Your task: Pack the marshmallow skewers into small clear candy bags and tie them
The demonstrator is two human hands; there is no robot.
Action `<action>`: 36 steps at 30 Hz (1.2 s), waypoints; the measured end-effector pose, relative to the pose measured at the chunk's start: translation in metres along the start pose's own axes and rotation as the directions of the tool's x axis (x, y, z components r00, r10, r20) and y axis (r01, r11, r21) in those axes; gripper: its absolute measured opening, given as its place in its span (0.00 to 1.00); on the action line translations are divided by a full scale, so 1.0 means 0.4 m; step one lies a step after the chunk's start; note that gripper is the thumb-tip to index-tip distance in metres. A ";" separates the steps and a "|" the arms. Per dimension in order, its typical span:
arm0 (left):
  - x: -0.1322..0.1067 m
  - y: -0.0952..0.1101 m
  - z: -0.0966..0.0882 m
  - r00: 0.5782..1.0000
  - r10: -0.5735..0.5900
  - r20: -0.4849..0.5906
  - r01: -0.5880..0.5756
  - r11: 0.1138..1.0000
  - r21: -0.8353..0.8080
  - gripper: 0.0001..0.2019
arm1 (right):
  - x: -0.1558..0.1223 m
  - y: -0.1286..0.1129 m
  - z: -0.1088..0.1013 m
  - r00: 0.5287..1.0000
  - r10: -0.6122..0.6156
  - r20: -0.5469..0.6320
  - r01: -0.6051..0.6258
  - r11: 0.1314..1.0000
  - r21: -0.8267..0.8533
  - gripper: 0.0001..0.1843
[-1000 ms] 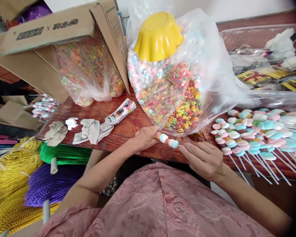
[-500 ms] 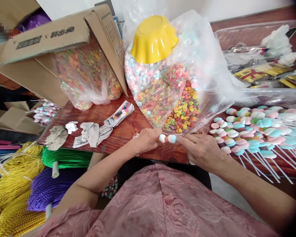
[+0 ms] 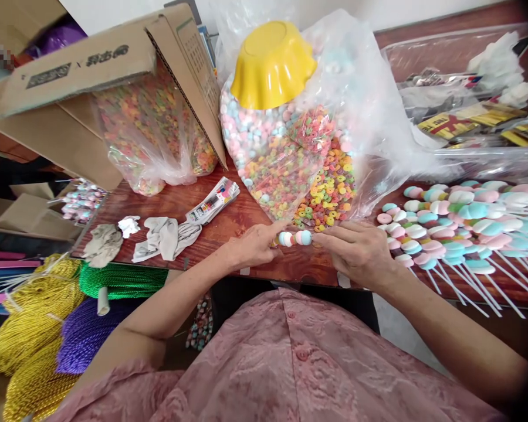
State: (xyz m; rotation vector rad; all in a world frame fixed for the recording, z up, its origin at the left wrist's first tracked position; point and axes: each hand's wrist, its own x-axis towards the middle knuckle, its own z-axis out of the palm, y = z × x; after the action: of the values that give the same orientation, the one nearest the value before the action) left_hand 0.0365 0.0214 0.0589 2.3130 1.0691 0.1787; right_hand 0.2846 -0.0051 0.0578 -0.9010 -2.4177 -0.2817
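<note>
Between my hands, just above the table's front edge, is a short skewer of marshmallows and gummy rings (image 3: 295, 238), in pink, white, blue and yellow-green. My left hand (image 3: 256, 244) is closed at its left end, fingers pinched together. At the other end, my right hand (image 3: 359, 249) is closed with the fingertips against the blue marshmallow; the stick inside the hand is hidden. Directly behind lies an open plastic bag of gummy rings (image 3: 332, 190), resting against a larger bag of small marshmallows (image 3: 237, 126).
Finished marshmallow skewers (image 3: 449, 225) lie piled on the right. A yellow scalloped bowl (image 3: 273, 64) sits upside down on the bags. On the left stand a cardboard box (image 3: 193, 76), grey gloves (image 3: 165, 237) and a packet (image 3: 213, 202). Coloured cord bundles (image 3: 123, 281) hang below the table edge.
My left hand has shifted slightly left and up, and more of the candy on the skewer shows between my hands. The right hand still holds its end.
</note>
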 end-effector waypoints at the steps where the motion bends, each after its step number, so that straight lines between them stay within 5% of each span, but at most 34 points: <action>1: -0.002 0.001 -0.002 1.000 -0.011 0.006 0.011 1.000 -0.012 0.33 | 0.002 -0.001 -0.001 1.000 -0.014 -0.016 0.014 1.000 -0.019 0.14; 8: 0.020 0.028 0.037 0.998 -0.009 0.062 0.007 1.000 0.025 0.37 | 0.021 -0.045 0.011 0.987 -0.143 0.076 0.143 0.990 0.002 0.11; 13: 0.033 0.042 0.062 0.991 0.097 0.090 -0.103 0.992 0.066 0.41 | 0.024 -0.048 0.049 0.938 0.067 0.341 -0.150 0.963 0.223 0.12; 17: 0.003 0.042 0.016 0.998 0.064 -0.014 -0.055 0.935 0.349 0.46 | -0.001 -0.015 0.075 0.873 0.294 0.389 -0.440 0.818 0.371 0.12; 19: -0.019 0.033 -0.006 0.998 -0.044 -0.037 0.057 0.868 0.494 0.40 | -0.019 -0.005 0.082 0.861 0.363 0.357 -0.502 0.722 0.477 0.12; 21: -0.034 0.019 -0.012 0.992 -0.128 -0.009 0.112 0.825 0.553 0.24 | -0.033 -0.007 0.089 0.864 0.401 0.305 -0.503 0.655 0.565 0.11; 23: -0.038 0.006 -0.005 0.986 -0.163 0.019 0.125 0.823 0.555 0.12 | -0.042 -0.017 0.095 0.877 0.431 0.209 -0.465 0.659 0.591 0.10; 25: -0.035 0.000 0.001 0.983 -0.181 0.025 0.142 0.847 0.513 0.10 | -0.047 -0.027 0.097 0.919 0.386 0.081 -0.370 0.773 0.515 0.11; 29: -0.028 0.010 -0.012 0.966 -0.169 0.197 0.113 0.958 0.264 0.04 | -0.050 -0.021 0.076 0.996 0.038 -0.076 -0.026 0.987 0.160 0.14; 33: -0.030 0.020 -0.036 0.919 -0.074 0.388 0.099 0.994 -0.044 0.02 | -0.042 0.009 0.036 0.982 -0.165 -0.097 0.175 0.979 0.104 0.12; 36: -0.031 0.022 -0.046 0.901 -0.019 0.433 0.070 0.992 -0.103 0.05 | -0.029 0.030 0.012 0.970 -0.233 -0.071 0.240 0.963 0.120 0.11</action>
State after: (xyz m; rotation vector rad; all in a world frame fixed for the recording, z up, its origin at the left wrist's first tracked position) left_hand 0.0274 0.0163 0.0804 2.0843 0.8562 -0.2755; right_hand 0.2978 -0.0006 0.0473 -0.5405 -2.4602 -0.2327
